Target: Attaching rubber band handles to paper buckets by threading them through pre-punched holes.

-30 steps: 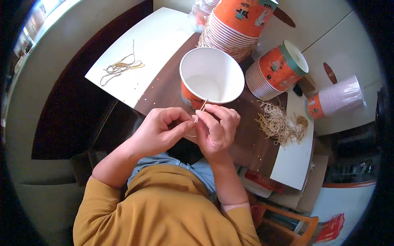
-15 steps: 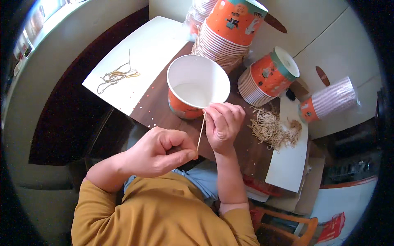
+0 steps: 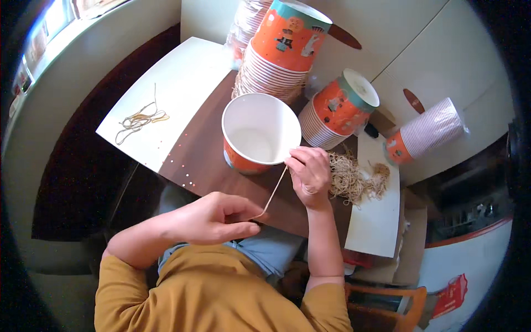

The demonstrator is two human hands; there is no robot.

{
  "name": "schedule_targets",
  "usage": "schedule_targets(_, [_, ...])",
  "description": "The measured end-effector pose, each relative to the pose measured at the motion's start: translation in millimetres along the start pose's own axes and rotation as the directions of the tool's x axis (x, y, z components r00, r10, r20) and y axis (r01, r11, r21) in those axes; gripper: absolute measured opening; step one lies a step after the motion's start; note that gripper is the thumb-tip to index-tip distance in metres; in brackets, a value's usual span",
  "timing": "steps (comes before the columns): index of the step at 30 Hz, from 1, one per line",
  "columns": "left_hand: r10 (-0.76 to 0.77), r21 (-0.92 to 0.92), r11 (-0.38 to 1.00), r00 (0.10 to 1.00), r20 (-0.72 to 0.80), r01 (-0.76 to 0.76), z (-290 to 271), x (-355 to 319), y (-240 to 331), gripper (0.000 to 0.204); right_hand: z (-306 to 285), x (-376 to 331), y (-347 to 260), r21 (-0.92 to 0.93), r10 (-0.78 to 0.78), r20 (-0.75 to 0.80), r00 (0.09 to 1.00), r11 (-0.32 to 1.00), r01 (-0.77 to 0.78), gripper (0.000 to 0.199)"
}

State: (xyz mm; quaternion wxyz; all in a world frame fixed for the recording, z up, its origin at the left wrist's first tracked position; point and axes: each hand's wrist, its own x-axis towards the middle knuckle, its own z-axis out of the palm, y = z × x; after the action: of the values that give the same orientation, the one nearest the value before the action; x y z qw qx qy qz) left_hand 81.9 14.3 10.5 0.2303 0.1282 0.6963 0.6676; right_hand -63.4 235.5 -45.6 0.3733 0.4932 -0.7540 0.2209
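Observation:
A large paper bucket [image 3: 235, 160], orange outside and white inside, stands mouth up on the brown table. My right hand [image 3: 311, 177] is closed at its near right rim, fingertips pinching a thin beige string [image 3: 277, 187] there. From that pinch the string runs straight down to the fingertips of my left hand [image 3: 213, 218], which hold its lower part. The left thumb sits a little apart from the fingers. How the string meets the bucket is hidden behind my right fingers.
Stacks of orange paper buckets [image 3: 287, 41] rise behind, with a shorter stack [image 3: 337, 105] and a plastic-wrapped stack [image 3: 428, 130] to the right. A tangled heap of string [image 3: 351, 180] lies right of my hand. Loose cords [image 3: 138, 122] rest on the white board [image 3: 182, 72] at left.
My left thumb has come away from the fingers. The string between the hands slants more. The view has shifted, so the bucket and stacks appear lower and further left.

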Motion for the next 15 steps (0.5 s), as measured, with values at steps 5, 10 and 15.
schedule_targets(5, [-0.067, 0.103, 0.992, 0.997, -0.035, 0.070, -28, -13, -3, 0.021, -21, -19, 8, -0.094, 0.136, 0.018, 0.991, 0.987, -0.134, 0.033])
schedule_targets(10, [0.112, 0.340, 0.939, 0.982, -0.149, -0.055, -31, -4, 14, 0.015, -48, 15, -40, 0.312, 0.297, 0.139, 0.945, 0.892, -0.326, 0.055])
schedule_targets(15, [0.308, 0.459, 0.850, 0.951, -0.035, -0.259, -25, 14, 42, 0.016, -50, 59, -81, 0.725, 0.306, 0.539, 0.784, 0.305, -0.617, 0.052])
